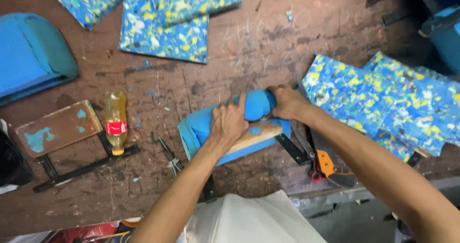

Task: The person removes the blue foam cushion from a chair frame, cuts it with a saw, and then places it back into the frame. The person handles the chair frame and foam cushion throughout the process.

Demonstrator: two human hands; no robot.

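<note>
A small cushion piece in blue fabric lies over a wooden board with black metal brackets, in the middle of a worn brown table. My left hand presses flat on the blue fabric, fingers spread, forefinger pointing up. My right hand grips the right end of the padded blue roll, fingers curled around it. The fabric hangs loose at the left edge.
Blue-yellow speckled foam slabs lie at the top and at the right. A blue cushion sits far left. A bottle of yellow liquid, a wooden board on a bracket, small pliers and orange-handled scissors are nearby.
</note>
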